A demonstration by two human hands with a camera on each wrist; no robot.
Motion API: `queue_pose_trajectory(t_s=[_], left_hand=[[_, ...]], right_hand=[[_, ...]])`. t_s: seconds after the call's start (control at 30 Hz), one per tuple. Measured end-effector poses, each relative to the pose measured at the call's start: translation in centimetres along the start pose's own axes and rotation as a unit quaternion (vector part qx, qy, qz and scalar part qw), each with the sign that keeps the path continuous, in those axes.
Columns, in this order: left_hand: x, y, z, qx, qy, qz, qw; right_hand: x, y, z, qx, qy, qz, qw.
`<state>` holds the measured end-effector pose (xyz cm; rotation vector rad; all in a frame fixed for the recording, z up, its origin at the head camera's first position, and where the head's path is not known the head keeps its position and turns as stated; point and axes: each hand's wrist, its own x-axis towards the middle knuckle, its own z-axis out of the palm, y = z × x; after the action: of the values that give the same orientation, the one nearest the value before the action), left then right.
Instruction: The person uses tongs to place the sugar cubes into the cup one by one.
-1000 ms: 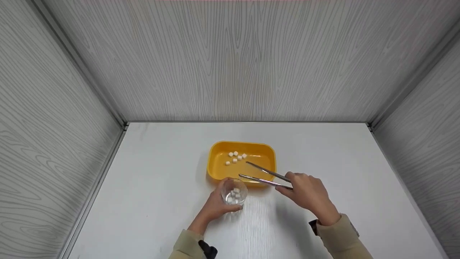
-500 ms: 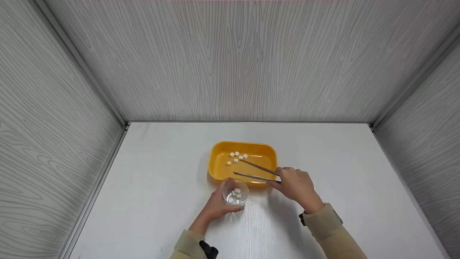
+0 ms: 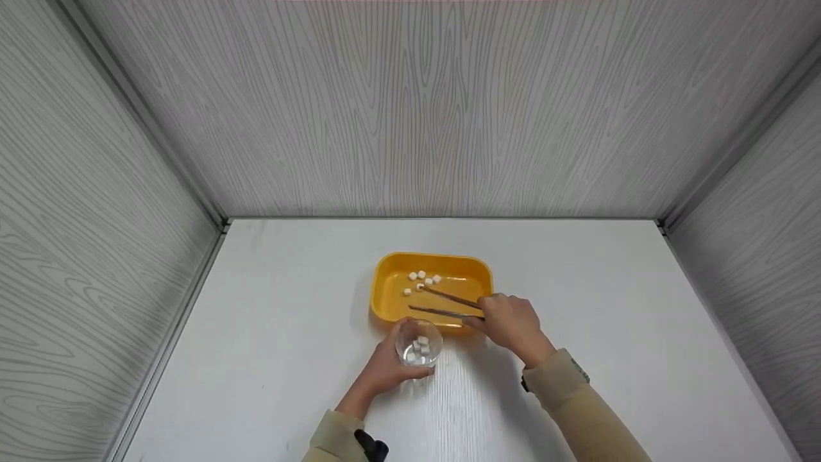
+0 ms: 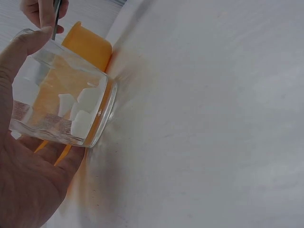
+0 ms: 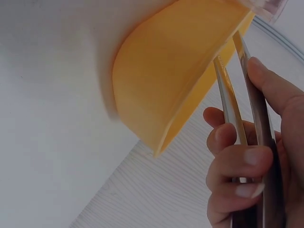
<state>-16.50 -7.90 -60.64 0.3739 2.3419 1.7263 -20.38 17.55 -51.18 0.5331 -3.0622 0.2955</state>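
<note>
My left hand grips a clear glass at the near side of a yellow tray. Several white cubes lie at the bottom of the glass. In my right hand is a pair of metal tongs, its arms spread apart. The tongs reach over the tray's near right rim, and the far tip is by one of several small white cubes inside. In the right wrist view the tray wall hides the tong tips.
The white tabletop surrounds the tray and glass. Grey wood-grain panels stand along the back and both sides of the table.
My right hand has moved left with the tongs, bringing their tips further over the tray to the cubes. The left hand, the glass and the tray have stayed in place.
</note>
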Motion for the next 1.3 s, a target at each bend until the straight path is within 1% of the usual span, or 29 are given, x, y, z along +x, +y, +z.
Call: queue_pose_trajectory(t_s=[0.17,0.33,0.5,0.8,1.0,1.1,1.3], left_hand=[[0.1,-0.1,0.0,-0.003,0.000,0.002,1.0000],[0.1,0.0,0.0,0.006,0.003,-0.001,1.0000],[0.1,0.0,0.0,0.004,0.003,0.003,1.0000],[0.0,0.0,0.0,0.006,0.003,-0.006,1.0000],[0.1,0.0,0.0,0.003,0.004,0.002,1.0000],[0.1,-0.1,0.0,0.000,0.005,0.008,1.0000],[0.1,-0.3,-0.1,-0.002,0.005,0.013,0.9999]], right_hand=[[0.7,-0.2,0.5,-0.011,0.000,0.001,0.9999],[1.2,-0.4,1.0,-0.025,0.013,-0.011,0.9996],[1.6,-0.4,1.4,-0.042,0.018,-0.020,0.9987],[2.5,-0.8,1.7,-0.071,0.013,-0.022,0.9971],[2.7,-1.4,2.0,-0.070,0.003,-0.015,0.9974],[2.8,-1.6,2.0,-0.079,0.002,-0.014,0.9968],[3.2,-1.9,2.1,-0.101,0.013,-0.014,0.9947]])
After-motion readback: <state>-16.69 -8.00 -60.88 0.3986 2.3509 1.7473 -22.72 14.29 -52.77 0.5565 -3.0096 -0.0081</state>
